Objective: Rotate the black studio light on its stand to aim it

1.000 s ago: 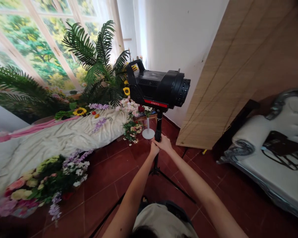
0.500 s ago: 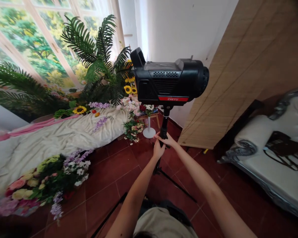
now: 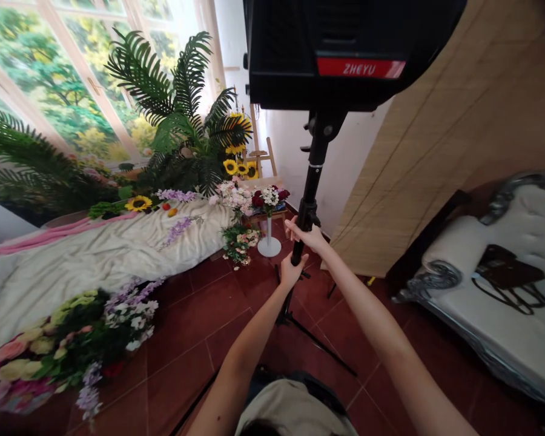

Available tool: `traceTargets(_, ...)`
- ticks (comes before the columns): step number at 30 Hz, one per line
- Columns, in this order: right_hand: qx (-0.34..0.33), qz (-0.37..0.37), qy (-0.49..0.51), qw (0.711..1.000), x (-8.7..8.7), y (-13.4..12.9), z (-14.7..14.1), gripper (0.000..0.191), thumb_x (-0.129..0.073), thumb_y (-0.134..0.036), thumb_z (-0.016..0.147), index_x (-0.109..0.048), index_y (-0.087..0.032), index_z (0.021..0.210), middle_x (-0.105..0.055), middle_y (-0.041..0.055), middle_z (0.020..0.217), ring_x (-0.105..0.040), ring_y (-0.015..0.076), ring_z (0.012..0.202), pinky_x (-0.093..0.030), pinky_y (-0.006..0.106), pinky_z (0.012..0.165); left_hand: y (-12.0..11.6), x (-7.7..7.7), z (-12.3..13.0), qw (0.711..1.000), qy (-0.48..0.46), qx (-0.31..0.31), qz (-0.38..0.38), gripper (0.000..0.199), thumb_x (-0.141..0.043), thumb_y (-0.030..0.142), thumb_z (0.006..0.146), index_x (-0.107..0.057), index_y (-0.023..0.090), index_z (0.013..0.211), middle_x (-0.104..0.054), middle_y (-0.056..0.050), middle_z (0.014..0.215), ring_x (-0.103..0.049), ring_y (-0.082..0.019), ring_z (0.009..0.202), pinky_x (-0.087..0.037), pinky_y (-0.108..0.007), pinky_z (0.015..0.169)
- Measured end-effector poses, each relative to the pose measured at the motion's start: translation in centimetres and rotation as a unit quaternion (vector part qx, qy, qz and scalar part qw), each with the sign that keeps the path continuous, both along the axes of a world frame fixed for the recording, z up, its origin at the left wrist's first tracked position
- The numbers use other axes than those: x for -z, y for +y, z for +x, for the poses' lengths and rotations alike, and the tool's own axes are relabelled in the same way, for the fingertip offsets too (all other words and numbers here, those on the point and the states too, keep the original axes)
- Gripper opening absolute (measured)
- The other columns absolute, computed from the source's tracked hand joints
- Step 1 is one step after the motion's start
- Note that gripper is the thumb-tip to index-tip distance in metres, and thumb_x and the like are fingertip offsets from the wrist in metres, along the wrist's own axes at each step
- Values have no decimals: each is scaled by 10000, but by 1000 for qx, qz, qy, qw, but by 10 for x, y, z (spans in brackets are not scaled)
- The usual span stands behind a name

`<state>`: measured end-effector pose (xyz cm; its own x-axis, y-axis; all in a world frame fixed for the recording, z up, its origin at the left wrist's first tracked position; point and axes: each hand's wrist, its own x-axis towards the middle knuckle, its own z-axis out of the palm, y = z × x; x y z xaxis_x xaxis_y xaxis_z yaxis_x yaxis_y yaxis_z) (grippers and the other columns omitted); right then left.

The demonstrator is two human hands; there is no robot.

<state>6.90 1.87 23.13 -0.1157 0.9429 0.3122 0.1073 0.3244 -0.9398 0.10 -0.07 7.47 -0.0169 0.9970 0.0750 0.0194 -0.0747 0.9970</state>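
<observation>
A black studio light (image 3: 327,85) with a red ZHEYU label fills the top of the head view, cut off by the frame edge. It is mounted on a black light stand (image 3: 313,181) with several legs spread on the floor. My left hand (image 3: 293,270) is closed around the stand's lower tube. Above it, my right hand (image 3: 307,235) grips the stand just below the collar with its clamp knob, thumb side to the left. The palm sides of both hands are hidden.
At left, a cream-draped bed (image 3: 181,236) carries fruit and flowers, with a large bouquet (image 3: 63,345) before it. A white flower stand (image 3: 269,246) stands behind the light stand. To the right are a bamboo blind (image 3: 404,163) and a white sofa (image 3: 504,303) bearing a dark bag (image 3: 508,275).
The studio light has risen and looms larger, with more of the stand's tube showing below it. My right hand has moved up, apart from my left hand, which stays low.
</observation>
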Motion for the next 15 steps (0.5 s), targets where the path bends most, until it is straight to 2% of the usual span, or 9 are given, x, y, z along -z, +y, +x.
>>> traceTargets(3, 3, 18, 37, 999, -20, 3, -3, 411, -611, -587, 713, -561, -184, 652, -409, -70, 403, -417, 81, 381, -437, 233, 472, 7, 4, 3, 999, 28, 9, 25, 422, -651, 558, 642, -597, 142, 681, -597, -16, 580, -582, -137, 546, -482, -252, 583)
traceTargets(8, 5, 56, 68, 996, -48, 7, -5, 386, -654, -553, 698, -554, -181, 686, -478, -50, 467, -402, 64, 368, -400, 215, 417, 15, 7, 5, 999, 30, 18, 5, 453, -651, 585, 623, -543, 149, 563, -567, -24, 487, -560, -131, 450, -455, -230, 477)
traceTargets(11, 8, 54, 64, 996, -52, 8, -5, 392, -648, -561, 699, -547, -182, 698, -505, -42, 497, -401, 59, 371, -402, 211, 414, 19, 7, 7, 999, 27, 27, -18, 433, -669, 553, 618, -535, 150, 537, -559, -28, 456, -568, -141, 434, -453, -227, 451)
traceTargets(15, 25, 56, 29, 998, -50, 10, -2, 414, -607, -588, 720, -558, -178, 723, -458, -57, 447, -406, 72, 373, -446, 231, 460, 21, 6, 9, 998, 14, 10, -65, 314, -700, 427, 619, -566, 146, 576, -569, -30, 452, -593, -160, 452, -458, -228, 446)
